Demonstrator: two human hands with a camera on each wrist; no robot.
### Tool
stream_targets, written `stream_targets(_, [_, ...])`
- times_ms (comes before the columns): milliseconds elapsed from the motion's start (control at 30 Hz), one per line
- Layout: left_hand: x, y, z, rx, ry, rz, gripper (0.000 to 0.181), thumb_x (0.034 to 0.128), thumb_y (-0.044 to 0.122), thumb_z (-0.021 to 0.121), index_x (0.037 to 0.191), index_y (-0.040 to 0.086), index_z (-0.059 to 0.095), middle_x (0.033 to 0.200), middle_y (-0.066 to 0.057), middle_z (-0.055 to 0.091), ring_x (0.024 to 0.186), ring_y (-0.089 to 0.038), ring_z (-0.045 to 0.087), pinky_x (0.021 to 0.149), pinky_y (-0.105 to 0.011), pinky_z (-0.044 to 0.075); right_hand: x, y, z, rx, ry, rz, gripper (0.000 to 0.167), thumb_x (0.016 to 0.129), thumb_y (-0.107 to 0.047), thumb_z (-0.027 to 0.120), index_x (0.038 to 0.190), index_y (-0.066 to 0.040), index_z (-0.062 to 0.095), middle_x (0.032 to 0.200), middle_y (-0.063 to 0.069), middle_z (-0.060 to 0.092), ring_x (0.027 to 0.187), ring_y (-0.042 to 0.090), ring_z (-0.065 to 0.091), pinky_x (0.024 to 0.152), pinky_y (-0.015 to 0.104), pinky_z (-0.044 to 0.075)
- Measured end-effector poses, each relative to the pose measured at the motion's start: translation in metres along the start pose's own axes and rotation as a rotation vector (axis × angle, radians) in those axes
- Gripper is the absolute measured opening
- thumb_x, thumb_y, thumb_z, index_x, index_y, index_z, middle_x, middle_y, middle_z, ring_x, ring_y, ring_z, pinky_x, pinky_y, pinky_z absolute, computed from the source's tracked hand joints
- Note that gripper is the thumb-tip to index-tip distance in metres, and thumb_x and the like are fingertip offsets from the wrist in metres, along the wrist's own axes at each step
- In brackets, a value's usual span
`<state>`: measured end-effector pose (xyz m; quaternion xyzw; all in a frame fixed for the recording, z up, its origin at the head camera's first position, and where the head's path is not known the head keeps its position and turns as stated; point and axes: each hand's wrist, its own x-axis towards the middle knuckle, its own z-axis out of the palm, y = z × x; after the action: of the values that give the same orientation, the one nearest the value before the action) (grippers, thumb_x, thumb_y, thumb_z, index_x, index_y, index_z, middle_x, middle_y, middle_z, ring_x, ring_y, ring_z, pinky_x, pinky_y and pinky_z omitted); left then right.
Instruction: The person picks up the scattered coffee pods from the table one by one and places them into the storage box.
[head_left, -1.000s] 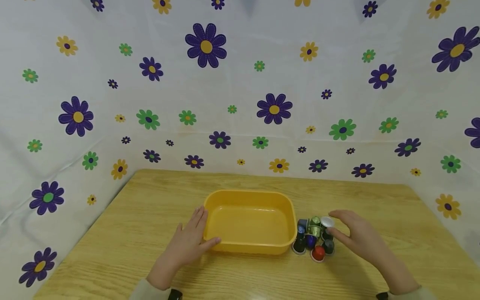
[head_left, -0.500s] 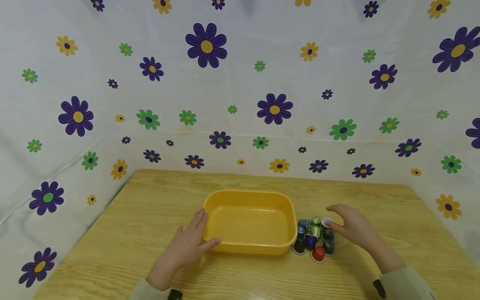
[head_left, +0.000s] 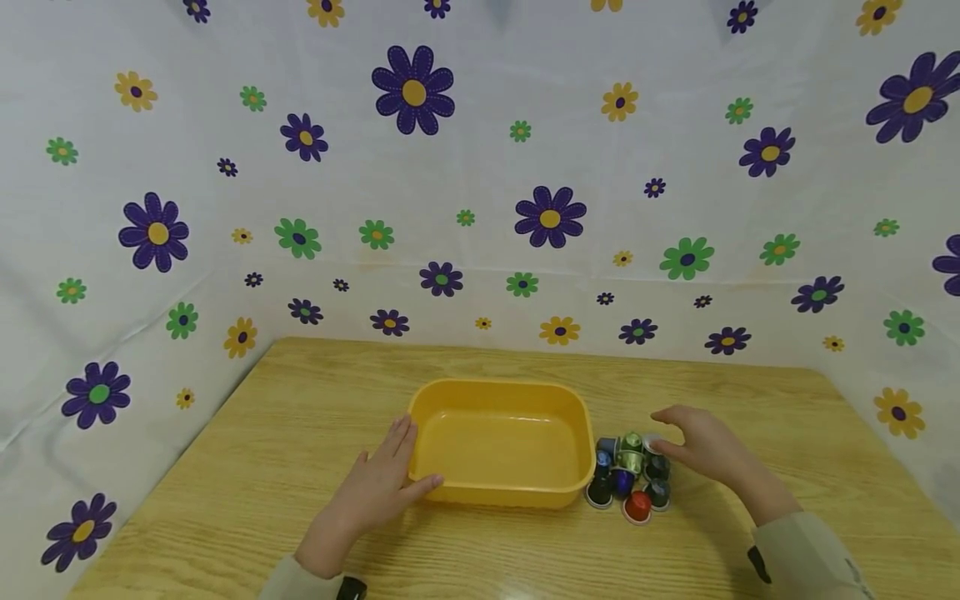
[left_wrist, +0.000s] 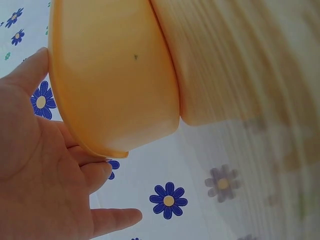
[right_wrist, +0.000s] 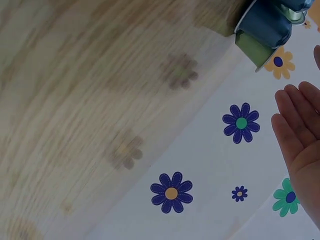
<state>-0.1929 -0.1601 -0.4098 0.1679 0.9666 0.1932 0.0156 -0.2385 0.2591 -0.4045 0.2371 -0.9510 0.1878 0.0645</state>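
Note:
In the head view a yellow tray lies on the table, with a cluster of small coffee capsules, among them a red one and a green one, against its right side. My left hand rests on the tray's left end, fingers straight and thumb on the near rim; the left wrist view shows the hand at the rim. Beside the capsules' right edge, my right hand has thumb and forefinger apart, over the pale lid of one capsule. Whether they touch it I cannot tell.
A wooden table carries everything. Behind it and at both sides hangs a white cloth printed with purple, green and yellow flowers. The tray's inside holds nothing.
My right hand has shifted slightly away from me, its sleeve now further into view. My left hand, the tray and nearly all the capsules stay where they were.

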Motion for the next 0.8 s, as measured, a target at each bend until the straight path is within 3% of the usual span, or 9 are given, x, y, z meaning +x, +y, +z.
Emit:
stream_targets(200, [0.0,-0.001,0.0,-0.008,-0.002,0.002,0.085,0.0847,0.056,0.044,0.138,-0.006,0.018,0.144,-0.018,0.013,0.131,-0.03,0.014,0.091,-0.064,0.02,0.004,0.002,0.006,-0.009,-0.092,0.011,0.04,0.077,-0.017,0.068,0.105,0.01,0.058,0.101,0.022,0.059,0.094,0.038,0.055,0.08,0.048,0.043])
stream_targets(400, [0.0,-0.001,0.0,-0.014,-0.007,-0.001,0.085,0.0852,0.055,0.044,0.138,-0.005,0.017,0.145,-0.017,0.011,0.131,-0.03,0.014,0.091,-0.064,0.019,0.008,-0.002,0.009,-0.062,-0.105,0.013,0.04,0.074,-0.017,0.071,0.101,0.01,0.059,0.097,0.021,0.061,0.092,0.036,0.056,0.079,0.046,0.044])
stream_targets(800, [-0.001,0.0,-0.001,-0.017,-0.015,-0.01,0.084,0.0856,0.054,0.044,0.139,-0.005,0.015,0.145,-0.016,0.01,0.131,-0.03,0.015,0.092,-0.063,0.019,0.009,0.002,0.011,-0.034,-0.141,0.037,0.038,0.074,-0.012,0.071,0.1,0.012,0.059,0.096,0.022,0.061,0.09,0.036,0.057,0.078,0.046,0.044])
